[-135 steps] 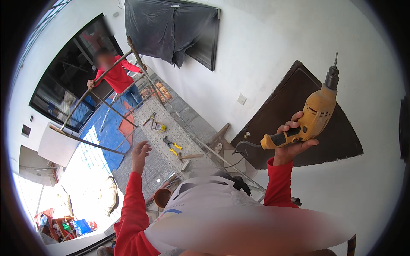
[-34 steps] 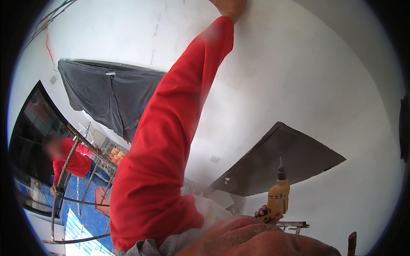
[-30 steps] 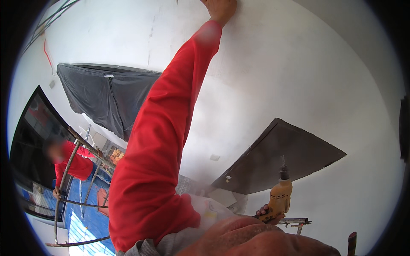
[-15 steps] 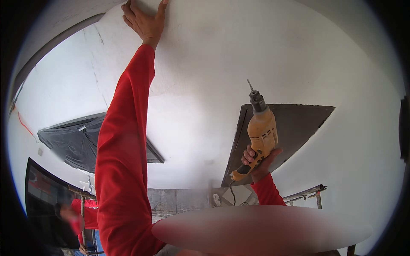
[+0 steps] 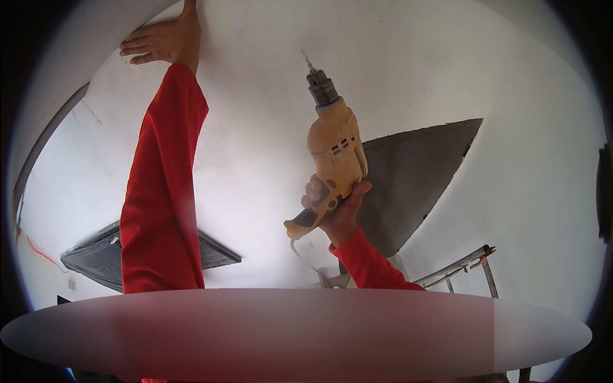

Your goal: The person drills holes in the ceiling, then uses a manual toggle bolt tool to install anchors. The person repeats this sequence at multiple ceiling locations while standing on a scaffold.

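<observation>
My left hand (image 5: 167, 42) is stretched up in a red sleeve, palm against the white surface (image 5: 255, 76) with fingers spread and nothing held. My right hand (image 5: 341, 214) is wrapped round the handle of a yellow corded power drill (image 5: 337, 143). A thin bit (image 5: 307, 60) sits in its dark metal chuck (image 5: 321, 88), pointing up and slightly left. I cannot tell whether the tip touches the white surface. From the base of the handle a grey cord (image 5: 297, 250) hangs down.
A dark panel (image 5: 408, 185) lies behind the drill on the right. Another panel covered in black plastic (image 5: 96, 258) is at the left, partly behind my arm. Metal scaffold tubes (image 5: 460, 263) stand at lower right. An orange-red cable (image 5: 41, 252) runs along the left. A blurred oval hides the lower part.
The drill has moved up and left in my right hand. My left hand has shifted left and down along the surface, fingers now pointing left. The person at lower left no longer shows.
</observation>
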A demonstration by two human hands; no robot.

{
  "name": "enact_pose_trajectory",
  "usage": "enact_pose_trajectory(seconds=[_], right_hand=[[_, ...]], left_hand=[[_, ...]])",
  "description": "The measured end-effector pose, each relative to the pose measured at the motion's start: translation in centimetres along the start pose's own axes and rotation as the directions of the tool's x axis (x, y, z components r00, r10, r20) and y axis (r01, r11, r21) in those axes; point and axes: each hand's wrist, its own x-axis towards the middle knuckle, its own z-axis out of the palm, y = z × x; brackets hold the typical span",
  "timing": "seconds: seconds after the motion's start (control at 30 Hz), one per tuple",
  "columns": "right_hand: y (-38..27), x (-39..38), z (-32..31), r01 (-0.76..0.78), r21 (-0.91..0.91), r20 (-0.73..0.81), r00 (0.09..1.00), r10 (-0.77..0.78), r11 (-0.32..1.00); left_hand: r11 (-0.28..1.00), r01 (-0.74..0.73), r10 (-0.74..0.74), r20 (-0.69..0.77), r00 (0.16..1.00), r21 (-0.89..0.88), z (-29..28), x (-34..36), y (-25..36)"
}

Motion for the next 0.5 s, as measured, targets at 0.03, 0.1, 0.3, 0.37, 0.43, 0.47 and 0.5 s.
enact_pose_trajectory(seconds=[0.03, 0.1, 0.3, 0.37, 0.43, 0.47, 0.5], right_hand=[[-0.1, 1.4, 0.6, 0.033, 0.059, 0.024, 0.999, -0.034, 0.998], [0.0, 3.4, 1.8, 0.109, 0.002, 0.009, 0.994, -0.109, 0.994], [-1.4, 10.3, 2.3, 0.146, 0.102, 0.101, 0.983, -0.156, 0.984], [-2.0, 12.4, 2.1, 0.138, 0.116, 0.159, 0.975, -0.156, 0.984], [-1.7, 13.4, 1.9, 0.112, 0.113, 0.188, 0.973, -0.132, 0.987], [-1.7, 14.3, 2.1, 0.107, 0.106, 0.218, 0.967, -0.129, 0.988], [-1.7, 15.0, 2.3, 0.105, 0.128, 0.239, 0.962, -0.134, 0.986]], left_hand=[[1.000, -0.014, 0.014, -0.012, 1.000, -0.010, 0.1, 0.1, 0.0], [0.996, -0.074, 0.074, -0.005, 0.997, -0.053, 0.4, -0.1, 0.3], [0.997, -0.042, 0.041, -0.022, 0.999, -0.063, 1.3, -1.7, 2.8], [0.998, 0.002, -0.008, -0.093, 0.996, -0.064, 1.6, -2.0, 3.6], [1.000, 0.008, -0.007, -0.032, 0.999, 0.015, 1.3, -2.1, 3.7], [0.999, 0.005, -0.005, -0.011, 1.000, 0.043, 1.2, -2.1, 3.8], [1.000, -0.005, 0.005, -0.021, 1.000, 0.014, 1.0, -2.1, 3.7]])
